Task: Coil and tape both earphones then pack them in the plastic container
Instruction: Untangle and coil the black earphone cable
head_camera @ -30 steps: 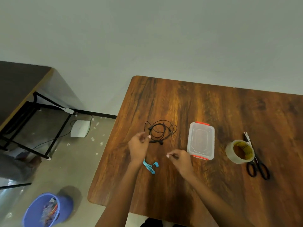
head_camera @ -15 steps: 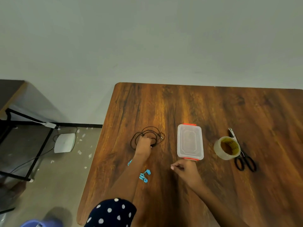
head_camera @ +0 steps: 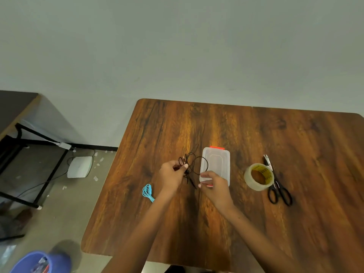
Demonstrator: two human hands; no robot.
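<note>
Tape roll (head_camera: 259, 176) inner print illegible; left hand (head_camera: 171, 175) grips black earphones (head_camera: 192, 164).

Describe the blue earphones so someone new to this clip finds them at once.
Start at the wooden table and go to its left edge. Just left of the left hand's forearm lie the blue earphones, a small bundle flat on the wood. They are light blue and untouched, unlike the black earphones gripped in that hand.
</note>
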